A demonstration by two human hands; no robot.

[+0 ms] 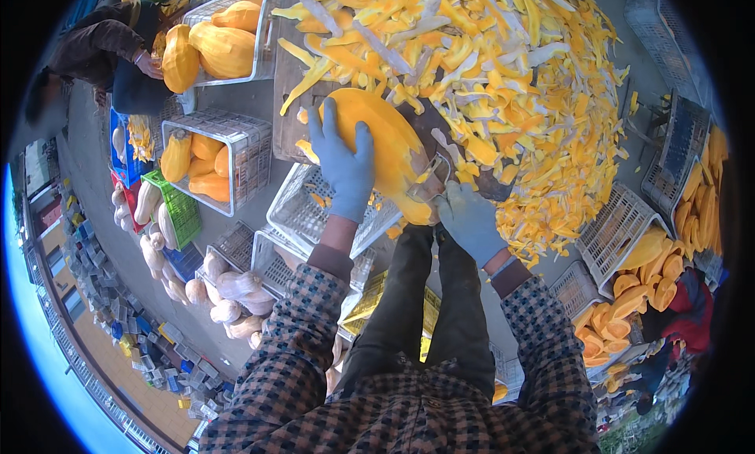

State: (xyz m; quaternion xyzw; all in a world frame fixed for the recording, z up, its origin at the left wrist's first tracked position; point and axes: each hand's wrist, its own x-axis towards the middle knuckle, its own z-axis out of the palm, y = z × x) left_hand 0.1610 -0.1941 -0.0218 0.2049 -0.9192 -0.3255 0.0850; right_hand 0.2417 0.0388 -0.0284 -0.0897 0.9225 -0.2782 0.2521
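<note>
My left hand [344,167], in a blue glove, presses flat on a large peeled orange squash [385,139] that lies on a wooden board [287,76]. My right hand [469,218], also gloved, grips a metal peeler [435,180] held against the squash's near end. A big heap of yellow and orange peelings [487,68] lies beyond and to the right of the squash.
White crates hold peeled squashes at upper left [228,45] and at left [200,159]. Unpeeled tan squashes [228,297] lie at lower left. Crates of peeled pieces [645,281] stand at right. Another person [110,53] works at upper left. An empty white crate [303,210] sits under my left arm.
</note>
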